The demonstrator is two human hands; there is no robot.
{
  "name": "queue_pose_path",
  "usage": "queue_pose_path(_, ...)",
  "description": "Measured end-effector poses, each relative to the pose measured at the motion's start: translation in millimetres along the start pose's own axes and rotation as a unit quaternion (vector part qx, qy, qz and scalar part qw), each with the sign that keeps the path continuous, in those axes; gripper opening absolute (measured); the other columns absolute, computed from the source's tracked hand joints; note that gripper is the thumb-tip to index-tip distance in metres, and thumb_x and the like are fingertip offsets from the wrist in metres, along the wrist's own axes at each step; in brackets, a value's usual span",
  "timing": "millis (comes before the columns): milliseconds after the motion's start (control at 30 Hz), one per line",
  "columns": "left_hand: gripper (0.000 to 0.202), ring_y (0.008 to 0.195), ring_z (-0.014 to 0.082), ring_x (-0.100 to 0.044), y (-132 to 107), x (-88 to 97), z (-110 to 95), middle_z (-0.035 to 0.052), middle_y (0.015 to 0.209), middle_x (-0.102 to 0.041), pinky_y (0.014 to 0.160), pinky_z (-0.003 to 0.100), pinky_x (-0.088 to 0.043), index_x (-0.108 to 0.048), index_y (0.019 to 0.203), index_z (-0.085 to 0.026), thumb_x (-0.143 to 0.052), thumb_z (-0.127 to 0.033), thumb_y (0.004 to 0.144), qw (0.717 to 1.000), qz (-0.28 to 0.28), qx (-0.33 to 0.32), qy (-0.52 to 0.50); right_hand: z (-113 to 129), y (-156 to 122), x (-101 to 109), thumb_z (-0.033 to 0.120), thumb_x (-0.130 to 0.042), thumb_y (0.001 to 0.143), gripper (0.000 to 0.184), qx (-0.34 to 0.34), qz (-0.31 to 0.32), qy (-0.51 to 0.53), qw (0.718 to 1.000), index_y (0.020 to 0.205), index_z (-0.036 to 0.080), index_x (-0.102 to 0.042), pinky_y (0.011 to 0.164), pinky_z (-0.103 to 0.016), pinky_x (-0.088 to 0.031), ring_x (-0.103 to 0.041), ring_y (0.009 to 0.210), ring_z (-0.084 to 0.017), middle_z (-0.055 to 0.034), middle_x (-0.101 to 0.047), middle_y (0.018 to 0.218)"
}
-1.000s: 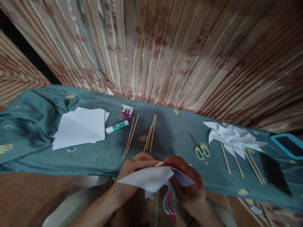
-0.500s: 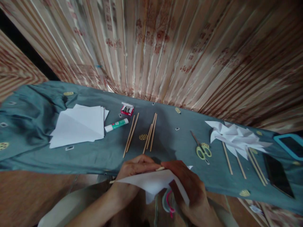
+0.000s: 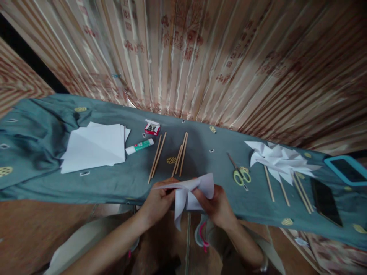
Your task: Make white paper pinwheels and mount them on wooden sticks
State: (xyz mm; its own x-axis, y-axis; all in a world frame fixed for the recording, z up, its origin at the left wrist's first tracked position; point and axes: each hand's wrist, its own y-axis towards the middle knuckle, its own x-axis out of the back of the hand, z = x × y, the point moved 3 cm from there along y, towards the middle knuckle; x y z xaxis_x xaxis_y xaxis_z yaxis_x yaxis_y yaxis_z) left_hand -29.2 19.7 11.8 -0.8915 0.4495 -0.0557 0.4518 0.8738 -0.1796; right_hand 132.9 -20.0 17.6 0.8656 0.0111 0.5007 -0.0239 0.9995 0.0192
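At 6 o'clock in view, folded paper (image 3: 185,191) is pinched by left hand (image 3: 158,202), grip closed; other side is gripped by right hand (image 3: 220,206), also closed. Beyond, scissors (image 3: 240,173) are seen at 4, paper stack (image 3: 96,148) at 9, curtain (image 3: 183,65) at 12.

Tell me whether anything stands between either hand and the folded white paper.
Nothing visible does: the left hand and right hand both hold the folded white paper. The wooden sticks in front lie on the cloth, beyond the hands.

Pleated patterned curtain (image 3: 183,57), brown floor (image 3: 25,233), dim light
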Motion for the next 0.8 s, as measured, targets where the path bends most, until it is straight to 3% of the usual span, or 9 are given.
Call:
queue_pose_path(200, 0.027, 0.068, 0.0154, -0.056, -2, 1.3, 8, 0.0027, 0.070, -0.064, 0.064, 0.024, -0.045, -0.069, 0.075, -0.013, -0.057, -0.037, 0.076, 0.997, 0.014, 0.045, -0.055, -6, 7, -3, 0.039, -0.057, 0.081, 0.027, -0.036, -0.009, 0.063, 0.997, 0.065, 0.017, -0.061, 0.046, -0.023, -0.043, -0.054, 0.053, -0.015, -0.0017, -0.060, 0.058)
queue_pose_path(300, 0.034, 0.068, 0.0157, -0.057, -4, -0.1, 6, 0.0038, 0.072, -0.066, 0.065, 0.025, -0.046, -0.070, 0.079, -0.012, -0.058, -0.043, 0.076, 0.993, 0.051, 0.049, -0.099, -6, 8, -2, 0.041, -0.059, 0.077, 0.027, -0.049, -0.018, 0.085, 0.995, 0.065, 0.017, -0.062, 0.048, -0.025, -0.046, -0.056, 0.056, -0.016, -0.0034, -0.063, 0.061)
queue_pose_path(400, 0.036, 0.069, 0.0167, -0.059, -4, -3.9, 4, 0.0049, 0.074, -0.068, 0.064, 0.025, -0.046, -0.070, 0.079, -0.011, -0.068, -0.045, 0.070, 0.993, 0.075, 0.052, -0.070, -7, 10, -3, 0.041, -0.062, 0.073, 0.026, -0.075, -0.018, 0.097, 0.992, 0.065, 0.016, -0.064, 0.049, -0.025, -0.046, -0.058, 0.055, -0.017, -0.0041, -0.065, 0.061)
queue_pose_path(600, 0.036, 0.065, 0.0165, -0.060, 0, -6.4, 11, 0.0057, 0.075, -0.071, 0.061, 0.025, -0.045, -0.072, 0.083, -0.010, -0.069, -0.042, 0.068, 0.999, 0.000, 0.043, 0.011, -13, 11, -8, 0.037, -0.064, 0.069, 0.023, -0.092, -0.026, 0.126, 0.987, 0.061, 0.016, -0.063, 0.047, -0.024, -0.046, -0.057, 0.052, -0.016, -0.0037, -0.066, 0.058)
queue_pose_path(800, 0.032, 0.067, 0.0174, -0.062, 2, -4.9, 8, 0.0054, 0.075, -0.072, 0.060, 0.024, -0.046, -0.074, 0.081, -0.012, -0.069, -0.042, 0.071, 0.999, -0.016, 0.021, 0.032, -14, 13, -9, 0.034, -0.064, 0.067, 0.019, -0.081, -0.031, 0.134, 0.987, 0.061, 0.016, -0.064, 0.049, -0.024, -0.048, -0.058, 0.052, -0.015, -0.0029, -0.067, 0.059)
